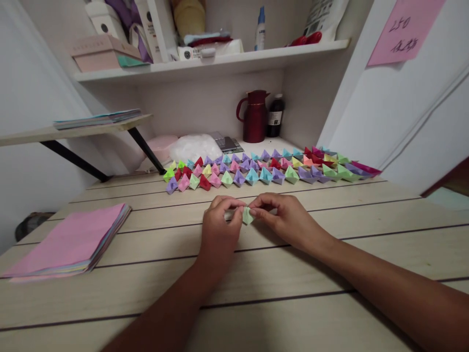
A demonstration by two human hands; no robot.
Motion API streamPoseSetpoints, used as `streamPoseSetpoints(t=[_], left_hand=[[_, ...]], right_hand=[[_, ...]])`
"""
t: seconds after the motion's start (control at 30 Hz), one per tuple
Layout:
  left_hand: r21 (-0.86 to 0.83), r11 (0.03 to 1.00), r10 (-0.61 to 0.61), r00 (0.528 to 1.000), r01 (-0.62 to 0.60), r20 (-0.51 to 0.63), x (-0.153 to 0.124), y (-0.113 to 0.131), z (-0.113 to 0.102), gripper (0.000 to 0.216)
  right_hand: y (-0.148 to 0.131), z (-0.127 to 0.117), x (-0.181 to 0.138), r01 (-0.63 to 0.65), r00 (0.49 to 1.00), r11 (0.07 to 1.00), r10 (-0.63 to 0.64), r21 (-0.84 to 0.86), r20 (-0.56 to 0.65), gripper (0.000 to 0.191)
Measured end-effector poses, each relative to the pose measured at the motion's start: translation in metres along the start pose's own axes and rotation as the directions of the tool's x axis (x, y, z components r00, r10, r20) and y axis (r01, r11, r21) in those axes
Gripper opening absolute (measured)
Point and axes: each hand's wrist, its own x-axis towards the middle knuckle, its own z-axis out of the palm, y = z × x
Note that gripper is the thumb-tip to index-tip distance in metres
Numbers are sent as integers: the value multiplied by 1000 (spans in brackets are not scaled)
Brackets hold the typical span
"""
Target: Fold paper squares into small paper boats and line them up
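A small piece of folded pale green paper (pixel 248 216) is held just above the slatted table, pinched from both sides. My left hand (pixel 222 225) is closed, with thumb and forefinger on its left edge. On the other edge, the thumb and fingers of my right hand (pixel 284 215) are closed too. Fingertips cover parts of the paper, and its middle crease faces me. Behind my hands stand rows of folded paper boats (pixel 252 177) in purple, pink, green, blue, red and yellow.
At the left lies a stack of coloured paper (pixel 69 239), pink sheet uppermost. A raised shelf (pixel 110 126) on black brackets holds more sheets. Beyond the boats are a dark red jug (pixel 255 117), a dark bottle (pixel 275 117) and a white plastic bag (pixel 196 148). A pink note (pixel 406 32) hangs at right.
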Motion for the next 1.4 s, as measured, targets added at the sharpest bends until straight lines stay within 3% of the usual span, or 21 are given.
streamPoseSetpoints(t=[0.37, 0.53, 0.83, 1.1, 1.3, 1.4], left_hand=[[71, 997, -29, 998, 26, 51, 1, -3, 0, 9], [51, 989, -139, 990, 138, 26, 2, 2, 2, 9], [65, 973, -219, 973, 223, -71, 5, 4, -2, 10], [87, 996, -33, 999, 32, 7, 4, -5, -3, 8], [29, 999, 17, 999, -19, 50, 3, -7, -2, 24], [58, 995, 78, 994, -82, 78, 2, -4, 0, 19]], right_hand=[[0, 1, 0, 23, 999, 999, -24, -34, -43, 11], [-3, 4, -2, 35, 999, 999, -36, -18, -40, 12], [3, 4, 2, -132, 989, 976, 140, 171, -37, 11], [9, 6, 5, -88, 995, 973, 96, 214, -31, 14], [7, 5, 5, -38, 998, 985, 46, 167, -47, 11], [5, 5, 4, 0, 999, 982, 8, 187, -45, 10]])
